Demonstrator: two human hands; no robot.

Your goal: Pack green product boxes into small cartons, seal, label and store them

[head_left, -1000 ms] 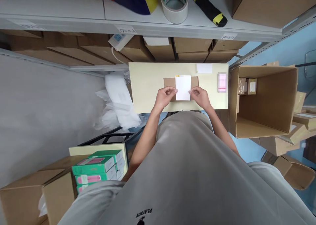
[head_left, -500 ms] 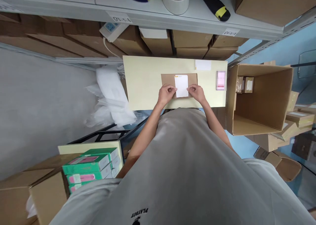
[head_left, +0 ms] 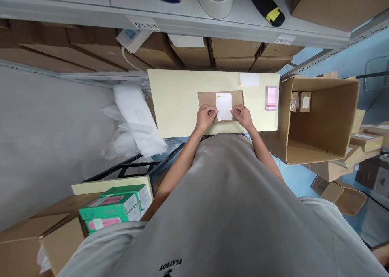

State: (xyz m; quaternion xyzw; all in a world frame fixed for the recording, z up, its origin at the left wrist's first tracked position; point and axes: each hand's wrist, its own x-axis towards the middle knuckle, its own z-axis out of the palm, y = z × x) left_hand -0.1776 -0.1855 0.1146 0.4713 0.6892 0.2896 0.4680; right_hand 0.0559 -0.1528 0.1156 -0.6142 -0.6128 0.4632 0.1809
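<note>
A white label (head_left: 224, 107) with a small yellow mark at its top left lies over a flat brown cardboard box (head_left: 206, 98) on the pale yellow table (head_left: 176, 102). My left hand (head_left: 207, 117) pinches the label's lower left edge between thumb and fingertips. At the opposite lower edge, my right hand (head_left: 241, 114) pinches the label the same way. Whether the whole label touches the cardboard I cannot tell. Behind the box lies another white label (head_left: 249, 79). A pink and white pack (head_left: 271, 98) is near the table's right end.
To the right stands a big open carton (head_left: 319, 151) with small boxes inside. Bubble wrap (head_left: 136, 119) hangs at the left. Green boxes (head_left: 109, 206) are stacked at lower left. A shelf above holds a tape roll (head_left: 215, 3) and a black and yellow tool (head_left: 264, 5).
Both hands keep their pinch on the label, almost still. The camera view has shifted slightly.
</note>
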